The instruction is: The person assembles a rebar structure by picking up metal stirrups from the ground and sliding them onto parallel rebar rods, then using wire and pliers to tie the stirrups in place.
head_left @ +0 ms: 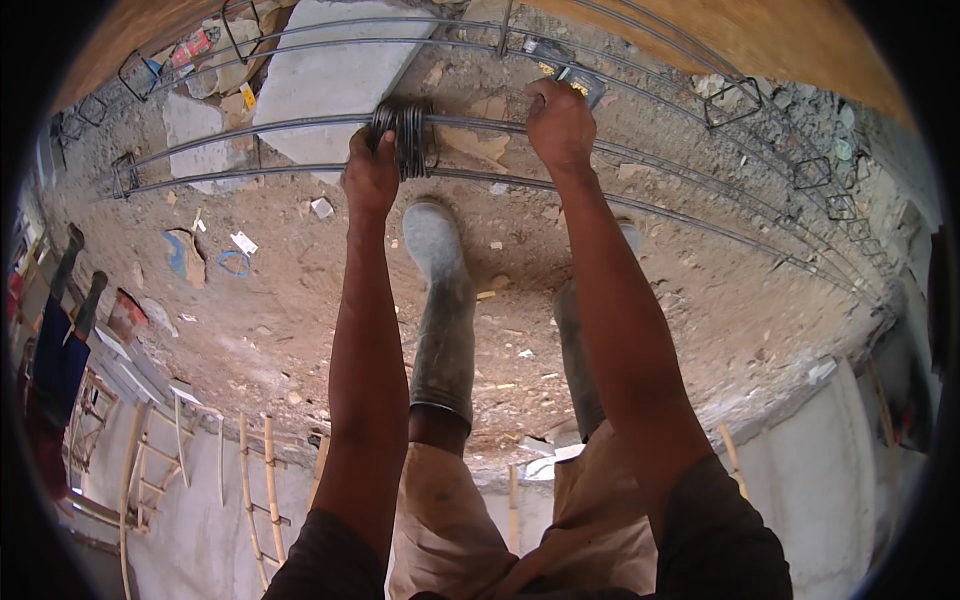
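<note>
A tight bundle of dark steel stirrups (413,145) sits on two long, parallel steel rebars (290,172). My left hand (370,178) is closed at the bundle's left edge, thumb and fingers curled against the stirrups. To the right, my right hand (560,125) is closed in a fist just above the same rebars. Whatever its fingers may pinch is hidden from this angle. Right beyond that fist lies a black and yellow object (580,82), partly covered by the hand and the farther bars; its kind is unclear.
Farther rebars with spaced square stirrups (722,103) run across the far side. Broken concrete slabs (330,75) lie under the bars. My rubber boots (435,240) stand on dirt strewn with rubble. Bamboo ladders (262,490) lie lower left; another person's legs (60,335) show at far left.
</note>
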Available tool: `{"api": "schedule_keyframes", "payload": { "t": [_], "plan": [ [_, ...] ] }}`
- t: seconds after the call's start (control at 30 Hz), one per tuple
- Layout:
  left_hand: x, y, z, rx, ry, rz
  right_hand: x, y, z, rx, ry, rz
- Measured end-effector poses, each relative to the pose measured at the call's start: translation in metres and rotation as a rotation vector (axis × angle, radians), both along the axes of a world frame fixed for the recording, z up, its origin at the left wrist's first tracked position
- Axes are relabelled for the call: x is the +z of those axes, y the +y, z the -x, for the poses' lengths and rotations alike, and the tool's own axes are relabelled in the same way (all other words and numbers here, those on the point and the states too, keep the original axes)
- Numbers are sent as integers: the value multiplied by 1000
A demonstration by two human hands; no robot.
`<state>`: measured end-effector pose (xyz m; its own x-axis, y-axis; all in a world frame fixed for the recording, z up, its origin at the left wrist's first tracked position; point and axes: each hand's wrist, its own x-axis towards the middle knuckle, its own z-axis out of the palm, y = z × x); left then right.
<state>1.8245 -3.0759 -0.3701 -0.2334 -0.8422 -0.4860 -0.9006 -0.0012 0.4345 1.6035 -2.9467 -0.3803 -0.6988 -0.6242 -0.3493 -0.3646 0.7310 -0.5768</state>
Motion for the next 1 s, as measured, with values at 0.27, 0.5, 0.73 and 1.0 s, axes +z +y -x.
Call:
{"api": "schedule_keyframes", "payload": {
  "t": [0.27, 0.5, 0.73, 1.0],
  "plan": [
    [-12, 9, 6, 89, 191, -85, -58, -25, 19, 273, -235, -124],
    [-24, -11, -23, 110, 188, -218, 25, -41, -62, 86, 69, -132],
    [-21, -9, -10, 126, 277, -258, 8, -35, -61, 53, -8, -114],
    [-17, -5, -16, 139, 299, -263, 16, -20, -57, -3, 55, 87]
  ]
}}
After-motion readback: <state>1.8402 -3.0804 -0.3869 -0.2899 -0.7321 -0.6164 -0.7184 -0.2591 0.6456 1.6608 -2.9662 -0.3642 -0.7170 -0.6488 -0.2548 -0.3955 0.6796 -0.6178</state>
